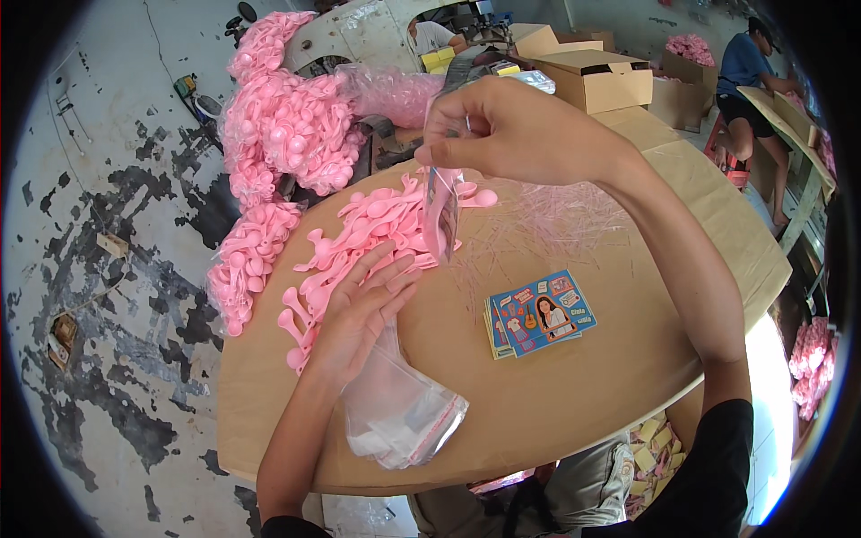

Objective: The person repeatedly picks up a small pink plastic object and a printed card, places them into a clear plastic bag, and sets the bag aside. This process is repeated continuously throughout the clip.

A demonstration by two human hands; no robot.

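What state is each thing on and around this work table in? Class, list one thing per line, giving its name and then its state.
left hand: flat, fingers spread on the loose pink spoons.
right hand: raised, pinching a small clear bag.
small clear bag: hanging upright, pink spoon inside.
loose pink spoons: heaped on the cardboard table top.
stack of clear bags: flat, under the left wrist.
printed cards: stacked face up.
cardboard box: open.

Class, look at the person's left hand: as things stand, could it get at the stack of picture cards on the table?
Probably yes. The left hand lies flat on the pink spoons, holding nothing, and bare table separates it from the card stack. Nothing stands between.
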